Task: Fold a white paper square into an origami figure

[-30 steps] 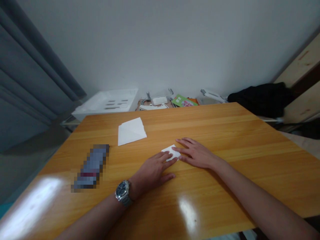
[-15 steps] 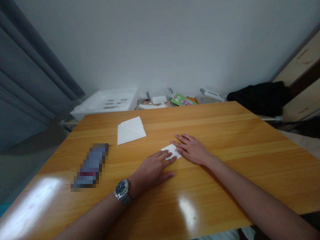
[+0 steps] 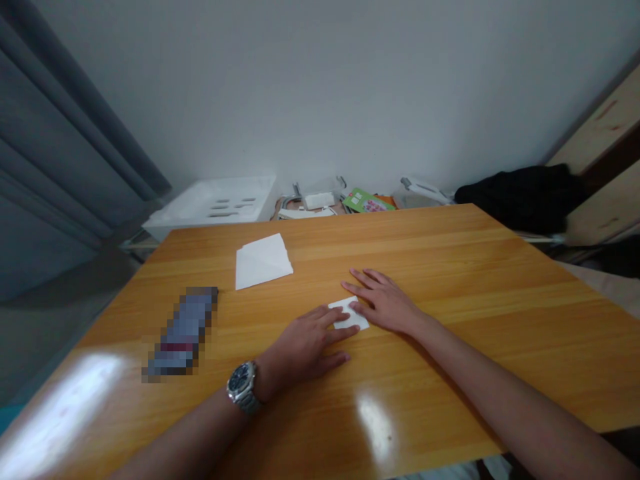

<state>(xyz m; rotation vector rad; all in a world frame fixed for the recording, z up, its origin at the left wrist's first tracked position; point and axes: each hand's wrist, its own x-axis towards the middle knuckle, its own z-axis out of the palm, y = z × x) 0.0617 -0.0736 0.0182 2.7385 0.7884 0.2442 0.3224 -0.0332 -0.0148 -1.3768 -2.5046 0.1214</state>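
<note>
A small white piece of paper [image 3: 361, 321] lies flat on the wooden table [image 3: 440, 260] between my hands. My left hand [image 3: 315, 340], with a metal watch [image 3: 243, 385] on its wrist, rests palm down with fingers spread over the paper's left and lower part. From the other side my right hand [image 3: 385, 300] lies open, its thumb touching the paper's upper right and its other fingers spread on the wood beyond. Farther off to the left sit larger white paper sheets [image 3: 263, 261], untouched by either hand.
A pixelated dark flat object [image 3: 183, 333] lies on the table's left. Behind the far edge stand a white tray [image 3: 220, 200], a green booklet [image 3: 367, 201] and a heap of black cloth [image 3: 515, 197]. A grey curtain [image 3: 60, 133] hangs at the left.
The small paper has turned slightly and shifted down and to the right under my fingers. My left fingers have moved a little with it; my right hand has barely moved.
</note>
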